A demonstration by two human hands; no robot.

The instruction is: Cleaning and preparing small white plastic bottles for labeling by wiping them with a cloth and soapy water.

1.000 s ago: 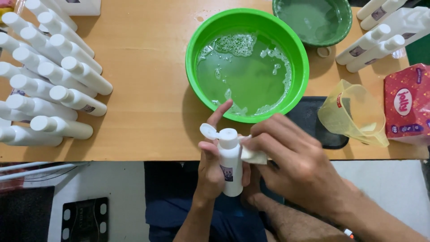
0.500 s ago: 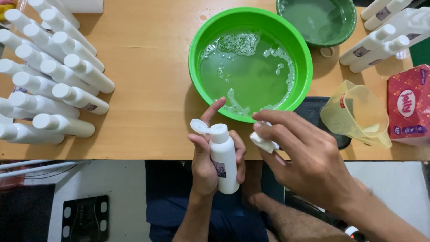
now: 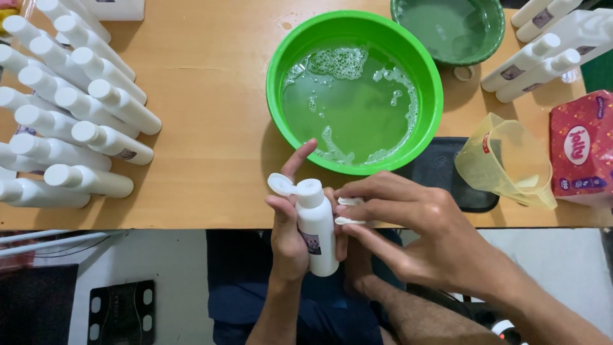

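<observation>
Head view, from the left: well off to the left of the grip lies a heap of capped white bottles (image 3: 70,121) on the wooden table (image 3: 204,140). At the table's near edge the left hand (image 3: 288,236) is closed around a small white bottle (image 3: 317,233), held upright, flip cap (image 3: 281,184) hanging open to the left. It looks light, stiff plastic, likely slick if wet, so the mid-body grasp seems soundest. Just right of it the right hand (image 3: 424,233) pinches small white pieces (image 3: 350,211) between its fingertips, touching the bottle's side. Directly beyond the grip sits a green basin (image 3: 355,89) of soapy liquid, close enough to knock; a yellowish funnel (image 3: 507,163) lies farther right. Free room is mostly toward the person.
</observation>
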